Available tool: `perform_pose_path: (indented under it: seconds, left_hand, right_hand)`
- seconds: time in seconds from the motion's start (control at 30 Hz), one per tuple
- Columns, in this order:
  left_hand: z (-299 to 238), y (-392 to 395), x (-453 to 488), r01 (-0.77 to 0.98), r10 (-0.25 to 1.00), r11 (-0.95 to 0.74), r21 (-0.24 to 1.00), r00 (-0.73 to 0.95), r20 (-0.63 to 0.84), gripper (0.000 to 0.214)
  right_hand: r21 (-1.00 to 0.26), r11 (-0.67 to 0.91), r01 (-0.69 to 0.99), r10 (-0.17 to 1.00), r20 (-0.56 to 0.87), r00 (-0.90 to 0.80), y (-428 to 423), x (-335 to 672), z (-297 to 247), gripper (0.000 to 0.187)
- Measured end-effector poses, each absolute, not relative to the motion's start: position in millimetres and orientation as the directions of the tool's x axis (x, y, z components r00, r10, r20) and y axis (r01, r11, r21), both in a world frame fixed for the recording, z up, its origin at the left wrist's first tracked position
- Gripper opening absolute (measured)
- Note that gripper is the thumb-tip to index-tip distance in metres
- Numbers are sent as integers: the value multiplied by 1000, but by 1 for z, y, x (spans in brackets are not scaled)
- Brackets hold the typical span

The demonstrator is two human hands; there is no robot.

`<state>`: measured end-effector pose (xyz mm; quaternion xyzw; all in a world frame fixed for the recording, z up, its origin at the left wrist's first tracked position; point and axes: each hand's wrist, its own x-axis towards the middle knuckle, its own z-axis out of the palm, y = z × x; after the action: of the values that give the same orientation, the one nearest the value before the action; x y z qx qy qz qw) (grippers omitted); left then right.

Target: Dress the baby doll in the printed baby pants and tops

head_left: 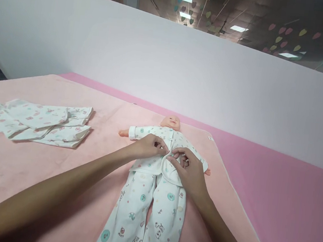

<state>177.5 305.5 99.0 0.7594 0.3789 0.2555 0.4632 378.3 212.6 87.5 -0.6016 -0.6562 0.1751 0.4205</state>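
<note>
A baby doll (170, 122) lies on its back with its arms spread, dressed in a white printed jacket (146, 166) and matching trousers (137, 207). At the middle of the doll's chest, my left hand (151, 147) pinches one front edge of the jacket. Close beside it, my right hand (189, 169) grips the other front edge between thumb and fingers. The fingertips of both hands nearly meet at the front opening. Below them the jacket's lower front parts slightly. Whatever fastener lies between my fingers is hidden.
A second set of white printed baby clothes (39, 120) lies folded at the left on the pink blanket (91, 175). Beyond the blanket's right edge shows a darker pink mat (280, 200). A low white wall (167, 67) runs behind, with glass above it.
</note>
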Motion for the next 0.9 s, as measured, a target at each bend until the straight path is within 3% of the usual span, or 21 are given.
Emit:
perform_pose_path:
  seconds: [0.33, 0.57, 0.73, 0.9]
  left_hand:
    - [94, 299, 178, 344, 816, -301, 890, 576, 54, 40]
    - [95, 281, 187, 407, 861, -380, 830, 483, 158, 23]
    - [93, 285, 186, 378, 856, -336, 862, 505, 112, 22]
    - [92, 291, 182, 323, 844, -270, 907, 532, 62, 29]
  right_hand:
    - [-740, 199, 643, 913, 379, 153, 215, 369, 80, 22]
    - [-769, 197, 608, 928, 345, 136, 215, 373, 82, 12]
    - [-846, 175, 503, 980, 198, -8, 220, 391, 90, 20]
    - [-848, 215, 484, 964, 263, 32, 223, 394, 83, 23]
